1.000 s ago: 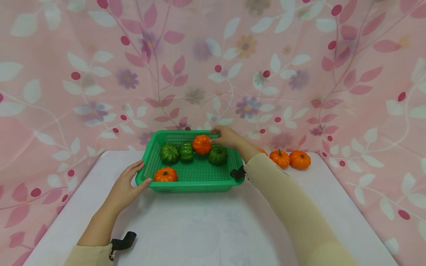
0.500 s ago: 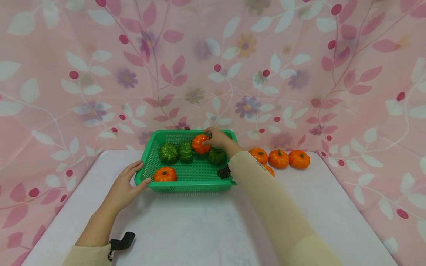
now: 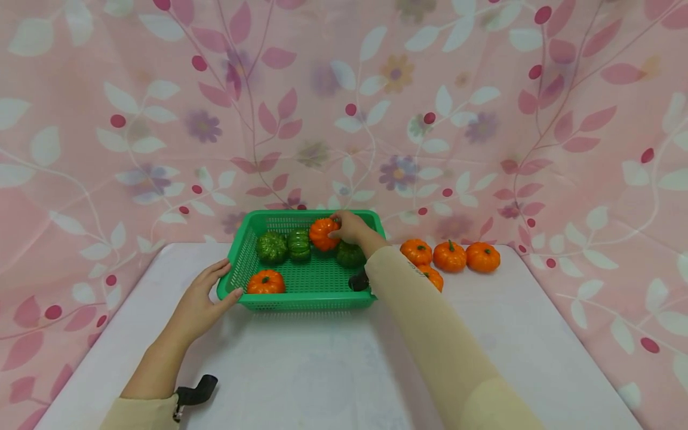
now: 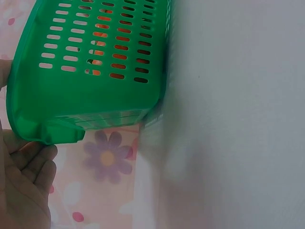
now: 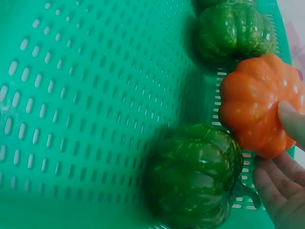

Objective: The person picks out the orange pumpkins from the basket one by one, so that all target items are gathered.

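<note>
At its left front corner, the green plastic basket (image 3: 312,301) is held by my left hand (image 3: 201,304), thumb on the front rim and fingers along the left side. Fingertips meet the underside of the rim in the left wrist view. My right hand (image 3: 352,230) grips an orange pumpkin (image 5: 259,102) between thumb and fingers at the back of the basket. Close beside it sits a green pumpkin (image 5: 195,176), partly covered by the hand in the head view. Two more green pumpkins, one round (image 3: 272,247) and one ribbed (image 3: 299,245), lie to the left.
Another orange pumpkin (image 3: 266,282) rests in the basket's front left corner. Several orange pumpkins (image 3: 450,257) stand on the white table (image 3: 322,370) to the right, one partly behind the right sleeve. A pink floral cloth (image 3: 344,119) hangs behind.
My right hand has moved slightly left and closed further around the orange pumpkin, which has shifted slightly left. The sleeve uncovers more pumpkins on the right. My left hand stays at the corner.
</note>
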Tool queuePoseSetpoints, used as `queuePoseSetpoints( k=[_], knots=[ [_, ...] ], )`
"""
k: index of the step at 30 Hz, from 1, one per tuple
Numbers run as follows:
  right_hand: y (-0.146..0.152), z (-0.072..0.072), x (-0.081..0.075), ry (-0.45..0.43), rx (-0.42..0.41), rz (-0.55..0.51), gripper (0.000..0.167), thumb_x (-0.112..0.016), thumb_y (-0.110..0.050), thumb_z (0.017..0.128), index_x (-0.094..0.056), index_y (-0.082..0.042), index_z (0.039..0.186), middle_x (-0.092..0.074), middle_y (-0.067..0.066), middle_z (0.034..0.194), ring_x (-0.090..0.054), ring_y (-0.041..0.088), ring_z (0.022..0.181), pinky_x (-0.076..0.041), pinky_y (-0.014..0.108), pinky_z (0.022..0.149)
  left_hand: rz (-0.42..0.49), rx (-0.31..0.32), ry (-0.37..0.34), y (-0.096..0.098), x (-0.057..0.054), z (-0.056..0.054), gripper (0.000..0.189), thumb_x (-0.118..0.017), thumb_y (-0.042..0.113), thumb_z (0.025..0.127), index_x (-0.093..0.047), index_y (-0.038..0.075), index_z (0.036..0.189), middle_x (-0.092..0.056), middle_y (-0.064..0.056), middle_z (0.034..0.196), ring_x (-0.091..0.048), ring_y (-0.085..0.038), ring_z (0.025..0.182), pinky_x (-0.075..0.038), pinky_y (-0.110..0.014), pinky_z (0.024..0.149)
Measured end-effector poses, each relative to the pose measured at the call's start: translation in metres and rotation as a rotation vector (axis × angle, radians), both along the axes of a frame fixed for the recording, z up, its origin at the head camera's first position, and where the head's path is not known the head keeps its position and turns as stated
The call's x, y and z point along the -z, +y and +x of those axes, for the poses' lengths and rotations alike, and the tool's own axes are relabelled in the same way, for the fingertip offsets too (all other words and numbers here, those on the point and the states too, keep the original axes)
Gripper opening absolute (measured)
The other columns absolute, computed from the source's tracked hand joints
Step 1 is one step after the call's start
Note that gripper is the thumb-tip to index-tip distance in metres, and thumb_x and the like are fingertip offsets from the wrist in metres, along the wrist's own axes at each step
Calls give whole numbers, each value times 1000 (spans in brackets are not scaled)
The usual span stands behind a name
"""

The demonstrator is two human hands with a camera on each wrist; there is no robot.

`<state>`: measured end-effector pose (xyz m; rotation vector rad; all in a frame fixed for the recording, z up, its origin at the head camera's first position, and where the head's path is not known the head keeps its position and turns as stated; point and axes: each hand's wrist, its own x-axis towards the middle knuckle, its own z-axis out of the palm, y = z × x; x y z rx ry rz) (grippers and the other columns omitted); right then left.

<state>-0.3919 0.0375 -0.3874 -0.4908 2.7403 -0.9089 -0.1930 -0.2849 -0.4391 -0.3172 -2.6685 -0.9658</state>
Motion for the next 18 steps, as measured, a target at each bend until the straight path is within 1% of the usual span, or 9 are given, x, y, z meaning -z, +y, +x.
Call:
queuePoseSetpoints(
  k=[3, 8, 9, 12, 15, 18],
  knots=[
    [0, -1, 0, -1, 10, 3, 56, -72, -24, 95, -51, -12, 145, -55, 14, 137, -56, 29, 121, -50, 42, 98, 5, -3, -7, 0, -1, 1, 71, -72, 31, 94, -44, -6, 147, -36, -18, 157, -30, -48, 142, -30, -71, 106],
    [4, 0, -2, -23, -4, 2, 57, -71, -27, 95, -50, -12, 146, -51, 11, 145, -51, 28, 129, -47, 40, 103, 4, -3, -9, 0, 0, 0, 71, -72, 32, 94, -45, -6, 146, -36, -18, 157, -31, -48, 141, -30, -71, 105],
    [5, 1, -4, -12, -13, 9, 57, -71, -27, 95, -50, -11, 146, -51, 11, 146, -51, 28, 130, -47, 40, 104, 3, -2, -3, 0, 0, 0, 71, -72, 32, 94, -45, -6, 146, -36, -18, 156, -31, -48, 141, -31, -71, 105],
    [9, 4, -13, -11, -32, -2, 56, -69, -25, 96, -49, -10, 146, -48, 10, 148, -48, 28, 133, -45, 39, 106, 3, 1, 3, 0, 2, -1, 70, -73, 31, 93, -45, -6, 146, -36, -19, 156, -31, -48, 141, -31, -71, 104],
    [14, 6, -25, 30, -65, -14, 53, -71, -22, 95, -51, -7, 143, -51, 13, 145, -49, 29, 132, -45, 41, 105, 1, 4, 11, 0, 2, -1, 70, -72, 31, 94, -45, -6, 146, -36, -19, 156, -32, -48, 141, -31, -71, 104],
    [21, 9, -39, 47, -100, -27, 53, -73, -22, 94, -53, -8, 141, -52, 13, 142, -50, 29, 130, -45, 42, 105, -2, 6, 12, 0, 1, 0, 70, -72, 33, 94, -45, -6, 146, -37, -19, 156, -32, -48, 140, -31, -71, 105]
  ],
)
